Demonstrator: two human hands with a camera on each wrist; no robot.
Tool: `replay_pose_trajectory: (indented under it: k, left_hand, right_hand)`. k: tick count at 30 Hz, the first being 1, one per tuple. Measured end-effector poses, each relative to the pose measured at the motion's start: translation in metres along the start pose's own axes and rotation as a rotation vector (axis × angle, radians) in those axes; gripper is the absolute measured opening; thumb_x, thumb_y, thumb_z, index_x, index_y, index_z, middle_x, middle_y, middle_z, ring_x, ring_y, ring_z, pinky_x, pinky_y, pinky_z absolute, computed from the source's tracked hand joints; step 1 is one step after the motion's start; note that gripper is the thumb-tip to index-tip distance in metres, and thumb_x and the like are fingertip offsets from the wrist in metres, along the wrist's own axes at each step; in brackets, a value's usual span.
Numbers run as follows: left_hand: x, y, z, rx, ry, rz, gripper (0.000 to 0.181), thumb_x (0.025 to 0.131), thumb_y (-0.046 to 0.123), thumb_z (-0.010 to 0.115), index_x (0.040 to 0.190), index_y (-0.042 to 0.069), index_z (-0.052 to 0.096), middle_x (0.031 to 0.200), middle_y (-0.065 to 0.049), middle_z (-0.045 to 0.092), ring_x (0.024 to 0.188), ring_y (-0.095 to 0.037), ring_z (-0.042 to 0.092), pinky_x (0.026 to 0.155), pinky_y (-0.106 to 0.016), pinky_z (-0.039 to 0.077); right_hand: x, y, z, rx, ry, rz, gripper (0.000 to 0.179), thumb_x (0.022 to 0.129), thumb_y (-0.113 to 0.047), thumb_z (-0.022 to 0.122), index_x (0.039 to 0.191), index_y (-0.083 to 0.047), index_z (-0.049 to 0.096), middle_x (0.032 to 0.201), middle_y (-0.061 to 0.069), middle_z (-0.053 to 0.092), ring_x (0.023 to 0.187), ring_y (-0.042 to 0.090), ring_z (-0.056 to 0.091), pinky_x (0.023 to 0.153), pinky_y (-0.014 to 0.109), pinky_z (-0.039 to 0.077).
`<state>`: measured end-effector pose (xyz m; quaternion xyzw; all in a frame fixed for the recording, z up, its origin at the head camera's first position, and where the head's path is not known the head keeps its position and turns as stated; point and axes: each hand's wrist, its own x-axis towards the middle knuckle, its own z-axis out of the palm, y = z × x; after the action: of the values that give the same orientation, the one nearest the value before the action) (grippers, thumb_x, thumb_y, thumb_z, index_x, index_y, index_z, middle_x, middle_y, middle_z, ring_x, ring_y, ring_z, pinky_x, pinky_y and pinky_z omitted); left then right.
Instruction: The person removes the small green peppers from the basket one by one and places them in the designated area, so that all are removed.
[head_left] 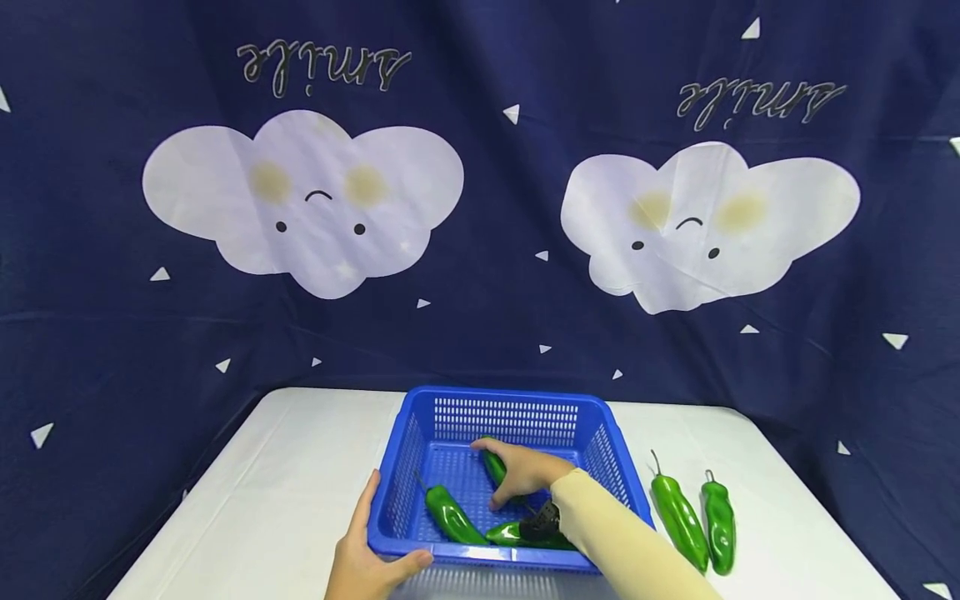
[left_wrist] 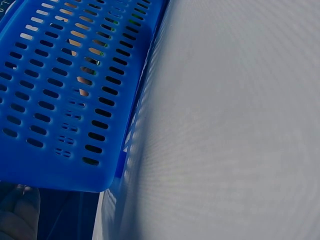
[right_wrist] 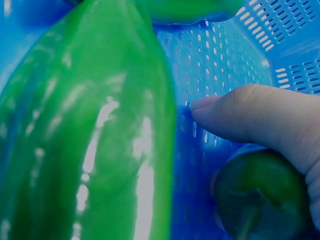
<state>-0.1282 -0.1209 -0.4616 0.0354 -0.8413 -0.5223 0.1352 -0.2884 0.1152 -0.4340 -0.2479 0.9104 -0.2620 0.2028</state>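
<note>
A blue perforated plastic basket [head_left: 510, 552] stands on the white table in the head view. My left hand [head_left: 362, 558] touches its near left corner, index finger straight along the left side and thumb at the front wall. Inside the basket, my right hand [head_left: 525, 468] spreads over a green pepper [head_left: 493, 465]. In the right wrist view the thumb [right_wrist: 250, 112] is straight and apart from that pepper's stem end [right_wrist: 265, 195]. Another green pepper [head_left: 452, 515] lies at the basket's left, and a further pepper [head_left: 510, 533] along the front wall, partly behind the black wrist camera.
Two green peppers [head_left: 678, 521] [head_left: 721, 525] lie side by side on the white table [head_left: 300, 467], right of the basket. A dark blue curtain [head_left: 495, 333] with white clouds hangs behind the table.
</note>
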Motion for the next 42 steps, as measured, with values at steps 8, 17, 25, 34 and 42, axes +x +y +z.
replay_pose_trajectory:
  k: [8,17,25,34,42]
  left_hand:
    - [0.0008,0.0011,-0.0016,-0.014,-0.002,0.026,0.121,0.062,0.026,0.094,0.158,0.016,0.022,0.142,-0.029,0.052,0.111,-0.032,0.064,0.085,-0.030,0.055]
    - [-0.0003,-0.0006,-0.0009,-0.033,0.000,0.029,0.120,0.062,0.023,0.094,0.158,0.014,0.022,0.142,-0.029,0.052,0.108,-0.031,0.065,0.083,-0.026,0.055]
    - [-0.0021,-0.0010,-0.0011,-0.005,-0.016,-0.011,0.121,0.063,0.028,0.094,0.158,0.016,0.021,0.145,-0.028,0.050,0.112,-0.033,0.064,0.087,-0.036,0.055]
    - [-0.0005,-0.0005,-0.0012,-0.014,-0.003,0.012,0.120,0.062,0.025,0.095,0.158,0.016,0.023,0.142,-0.027,0.053,0.109,-0.031,0.065,0.085,-0.029,0.055]
    - [-0.0020,-0.0005,-0.0027,-0.030,0.000,0.023,0.120,0.062,0.024,0.095,0.158,0.013,0.023,0.143,-0.028,0.052,0.112,-0.033,0.064,0.086,-0.027,0.054]
  right_hand:
    - [0.0011,-0.0019,-0.0015,0.001,-0.003,-0.003,0.092,0.067,-0.021,0.090,0.146,-0.029,0.043,0.145,0.010,0.051,0.121,0.027,0.053,0.105,0.057,0.043]
    - [0.0020,-0.0010,-0.0009,-0.006,-0.005,-0.005,0.091,0.068,-0.022,0.090,0.146,-0.030,0.043,0.145,0.009,0.051,0.122,0.028,0.052,0.106,0.057,0.042]
    - [-0.0013,-0.0034,0.0018,0.005,-0.017,0.009,0.093,0.068,-0.021,0.090,0.147,-0.029,0.042,0.142,0.010,0.052,0.117,0.026,0.053,0.104,0.057,0.043]
    - [-0.0009,-0.0012,-0.0020,0.004,-0.019,-0.005,0.093,0.069,-0.021,0.090,0.148,-0.029,0.041,0.143,0.010,0.052,0.120,0.026,0.053,0.106,0.057,0.042]
    - [-0.0037,-0.0014,-0.0033,0.002,-0.027,-0.016,0.094,0.068,-0.023,0.090,0.148,-0.029,0.041,0.147,0.009,0.049,0.126,0.027,0.051,0.107,0.058,0.041]
